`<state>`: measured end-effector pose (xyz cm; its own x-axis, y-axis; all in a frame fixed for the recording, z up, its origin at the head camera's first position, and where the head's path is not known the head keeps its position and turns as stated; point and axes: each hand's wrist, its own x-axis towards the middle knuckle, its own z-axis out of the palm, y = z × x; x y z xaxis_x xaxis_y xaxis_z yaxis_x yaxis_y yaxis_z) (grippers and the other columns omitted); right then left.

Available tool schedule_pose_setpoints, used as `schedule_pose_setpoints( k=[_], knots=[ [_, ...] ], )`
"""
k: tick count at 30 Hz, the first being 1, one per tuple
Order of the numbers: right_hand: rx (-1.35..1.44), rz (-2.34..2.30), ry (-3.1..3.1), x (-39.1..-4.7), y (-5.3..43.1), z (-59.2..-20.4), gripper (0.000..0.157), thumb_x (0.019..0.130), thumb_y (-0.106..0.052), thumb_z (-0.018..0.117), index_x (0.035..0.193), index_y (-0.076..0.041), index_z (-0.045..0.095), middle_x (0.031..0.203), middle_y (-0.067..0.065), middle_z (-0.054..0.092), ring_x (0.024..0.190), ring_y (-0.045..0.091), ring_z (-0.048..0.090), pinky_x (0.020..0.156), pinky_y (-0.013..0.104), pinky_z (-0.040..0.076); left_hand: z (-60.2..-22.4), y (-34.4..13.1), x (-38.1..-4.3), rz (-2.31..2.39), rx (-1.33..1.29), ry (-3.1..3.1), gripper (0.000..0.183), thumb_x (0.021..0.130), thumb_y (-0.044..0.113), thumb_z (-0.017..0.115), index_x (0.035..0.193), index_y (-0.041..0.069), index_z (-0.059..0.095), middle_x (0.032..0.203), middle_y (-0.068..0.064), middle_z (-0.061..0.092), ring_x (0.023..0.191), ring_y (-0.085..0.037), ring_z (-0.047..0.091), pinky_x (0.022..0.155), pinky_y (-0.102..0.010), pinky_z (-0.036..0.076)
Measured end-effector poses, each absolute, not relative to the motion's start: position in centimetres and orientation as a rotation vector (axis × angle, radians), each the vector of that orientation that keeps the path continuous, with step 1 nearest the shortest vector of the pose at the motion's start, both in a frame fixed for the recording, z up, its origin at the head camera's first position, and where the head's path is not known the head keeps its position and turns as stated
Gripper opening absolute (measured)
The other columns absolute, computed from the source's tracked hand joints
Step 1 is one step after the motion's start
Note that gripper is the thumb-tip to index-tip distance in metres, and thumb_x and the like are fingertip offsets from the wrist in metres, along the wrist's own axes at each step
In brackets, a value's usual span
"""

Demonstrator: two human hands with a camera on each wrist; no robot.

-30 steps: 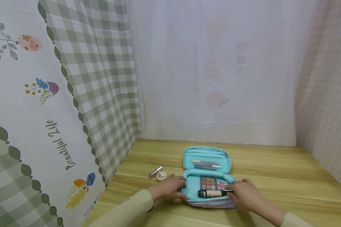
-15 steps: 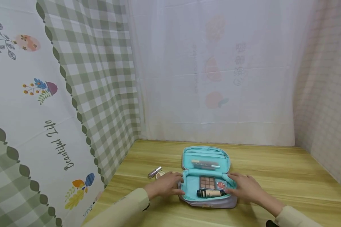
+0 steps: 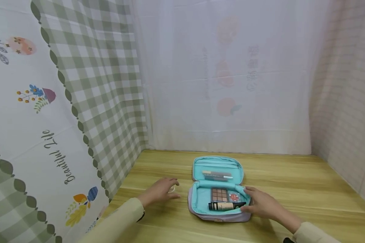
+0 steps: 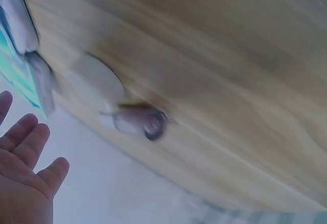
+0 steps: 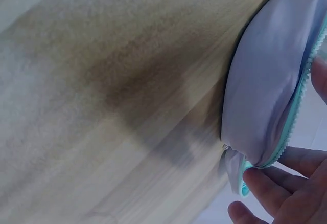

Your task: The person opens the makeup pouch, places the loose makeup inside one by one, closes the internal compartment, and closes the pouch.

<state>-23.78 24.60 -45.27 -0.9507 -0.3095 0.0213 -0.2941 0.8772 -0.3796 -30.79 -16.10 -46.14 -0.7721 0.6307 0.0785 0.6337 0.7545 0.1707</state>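
A makeup bag point(image 3: 219, 219), lilac outside and turquoise inside, lies unzipped with its lid folded back. Inside are an eyeshadow palette point(image 3: 219, 194), a small clear case with a red design point(image 3: 234, 197) and a black-capped beige tube point(image 3: 225, 206). My right hand point(image 3: 263, 204) holds the bag's right rim, thumb near the front corner and fingers farther back, also seen in the right wrist view. Left of the bag, my left hand point(image 3: 161, 191) reaches over a round compact point(image 4: 94, 81), fingers spread and nothing gripped. Beside the compact lies a lip gloss tube point(image 4: 135, 120), hidden by the hand in the head view.
Slim pencil-like items point(image 3: 217, 175) show behind the lid's sheer pocket. Everything lies on a wood-grain table point(image 3: 280, 175). A checked, printed cloth point(image 3: 109, 84) hangs at the left, and a pale curtain point(image 3: 228, 118) closes off the back.
My left hand has let go of the bag's left side and moved left over the compact. The right hand has shifted slightly at the right rim, staying with the bag.
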Motion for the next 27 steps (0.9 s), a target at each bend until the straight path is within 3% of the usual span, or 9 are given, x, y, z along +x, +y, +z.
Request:
schedule_pose_setpoints(
  k=[6,16,24,27],
  knots=[
    [-0.502,-0.613,3.021,-24.0,24.0,-45.0,0.088,0.077,-0.053,0.08,0.134,0.01,0.055,0.137,0.03,0.052,0.122,0.048,0.052,0.096,0.062,0.043,-45.8,-18.2,-31.0,-0.382,-1.015,-2.914,0.049,0.093,0.039,0.069,0.127,0.004,0.062,0.134,-0.014,0.058,0.123,-0.034,0.055,0.102,-0.05,0.044],
    [-0.506,-0.603,2.976,-24.0,24.2,-45.3,0.089,0.07,-0.046,0.087,0.132,0.01,0.056,0.132,0.03,0.055,0.12,0.05,0.052,0.099,0.064,0.04,-45.9,-20.2,-31.3,-0.437,-0.968,-2.896,0.051,0.094,0.037,0.069,0.129,0.001,0.061,0.129,-0.014,0.061,0.119,-0.034,0.057,0.1,-0.051,0.045],
    [-0.516,-0.708,3.042,-23.9,24.3,-45.6,0.074,0.084,-0.047,0.075,0.131,0.008,0.058,0.126,0.024,0.062,0.115,0.043,0.058,0.095,0.06,0.045,-45.6,-21.2,-31.4,-0.541,-0.907,-2.927,0.05,0.092,0.038,0.071,0.127,0.003,0.062,0.13,-0.015,0.06,0.118,-0.034,0.057,0.098,-0.052,0.046],
    [-0.491,-0.648,3.058,-23.9,24.0,-45.3,0.072,0.084,-0.047,0.075,0.129,0.007,0.06,0.125,0.024,0.062,0.113,0.044,0.059,0.093,0.059,0.047,-45.6,-21.3,-31.4,-0.549,-0.896,-2.936,0.053,0.092,0.04,0.07,0.128,0.003,0.061,0.131,-0.015,0.06,0.119,-0.036,0.056,0.099,-0.053,0.045]
  ],
)
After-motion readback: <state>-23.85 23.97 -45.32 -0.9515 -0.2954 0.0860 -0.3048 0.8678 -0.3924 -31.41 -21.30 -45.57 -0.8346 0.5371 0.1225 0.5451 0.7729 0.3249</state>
